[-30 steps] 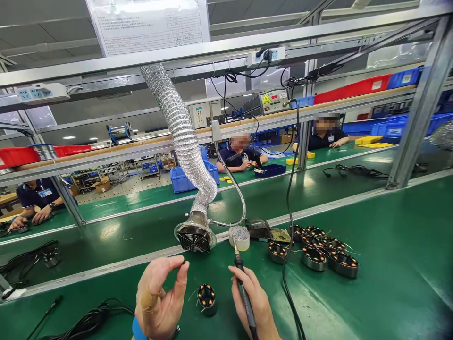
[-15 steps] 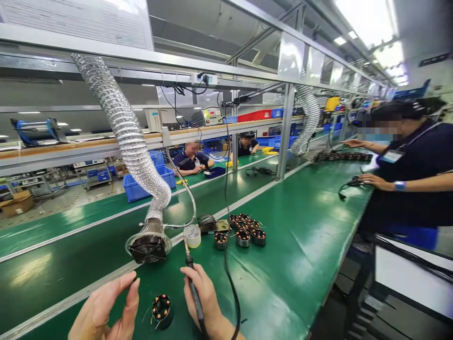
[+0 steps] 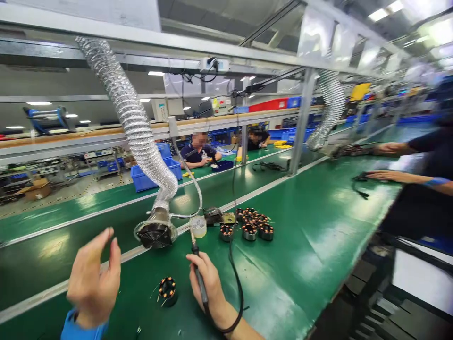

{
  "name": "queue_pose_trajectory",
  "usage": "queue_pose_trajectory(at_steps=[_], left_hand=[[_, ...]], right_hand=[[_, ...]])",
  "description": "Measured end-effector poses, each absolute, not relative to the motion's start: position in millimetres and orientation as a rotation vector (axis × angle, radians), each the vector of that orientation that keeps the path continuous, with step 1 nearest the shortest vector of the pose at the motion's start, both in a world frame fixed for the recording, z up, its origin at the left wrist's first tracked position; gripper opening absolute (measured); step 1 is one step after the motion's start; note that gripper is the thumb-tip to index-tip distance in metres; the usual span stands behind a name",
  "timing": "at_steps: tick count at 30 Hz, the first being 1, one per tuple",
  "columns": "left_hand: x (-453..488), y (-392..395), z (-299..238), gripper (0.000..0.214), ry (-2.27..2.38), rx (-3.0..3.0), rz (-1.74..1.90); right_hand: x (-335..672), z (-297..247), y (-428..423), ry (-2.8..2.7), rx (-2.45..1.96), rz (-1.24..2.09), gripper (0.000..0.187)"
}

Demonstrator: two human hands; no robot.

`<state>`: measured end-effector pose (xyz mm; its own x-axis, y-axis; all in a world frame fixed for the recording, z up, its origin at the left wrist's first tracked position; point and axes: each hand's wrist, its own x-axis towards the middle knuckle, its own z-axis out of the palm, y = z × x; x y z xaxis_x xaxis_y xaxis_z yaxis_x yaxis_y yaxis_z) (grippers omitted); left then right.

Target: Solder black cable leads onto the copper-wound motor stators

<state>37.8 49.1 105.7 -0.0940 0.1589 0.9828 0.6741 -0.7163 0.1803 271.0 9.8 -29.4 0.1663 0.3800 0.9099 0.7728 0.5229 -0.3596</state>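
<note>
My right hand is wrapped around a soldering iron, whose metal tip reaches to a round whitish tub. My left hand is raised to the left over the bench, thumb and forefinger nearly meeting in a pinch. A tiny dark speck shows at its fingertips, too small to name. Between the hands, a single motor stator with copper windings and loose wire ends stands on the green bench. Several more stators are grouped beyond my right hand.
A fume extractor fan on a silver flexible duct stands behind the stator. The iron's black cable loops beside my right forearm. A metal post rises farther along. At right, a co-worker's hands handle black cables.
My left hand has moved up and left, away from the single stator. My right hand still holds the iron at the tub. The view has shifted, and the co-worker's far hand has lowered.
</note>
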Motion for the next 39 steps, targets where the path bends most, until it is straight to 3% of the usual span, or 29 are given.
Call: queue_pose_trajectory(at_steps=[3,10,16,19,23,25,30,39], left_hand=[[17.2,56.0,123.8,0.040,-1.086,-1.567,-1.715],[9.2,24.4,147.0,0.014,-0.985,-1.144,-2.022],[-3.0,35.3,136.0,0.020,-1.209,-1.344,-2.100],[-32.5,66.4,126.5,0.025,-1.448,-1.717,-1.771],[-80.4,125.6,110.2,0.035,-1.682,-2.157,-0.648],[-100.0,152.9,104.3,0.034,-1.659,-2.190,-0.363],[-134.8,198.3,115.1,0.044,-1.587,-2.114,-0.169],[-178.4,195.1,168.8,0.029,-1.555,-1.882,-0.101]], right_hand=[[272.2,-29.2,9.9,-1.456,-1.048,-0.359,0.034],[272.1,-31.8,11.5,-1.500,-1.008,-0.314,0.032],[270.9,-33.1,11.1,-1.501,-1.016,-0.302,0.030],[269.8,-33.7,10.8,-1.521,-1.018,-0.312,0.028],[268.3,-34.8,11.0,-1.549,-1.007,-0.330,0.028],[268.0,-35.5,11.7,-1.558,-1.007,-0.335,0.029],[268.8,-36.3,14.2,-1.579,-1.009,-0.329,0.029],[268.9,-35.5,14.0,-1.564,-1.011,-0.336,0.027]])
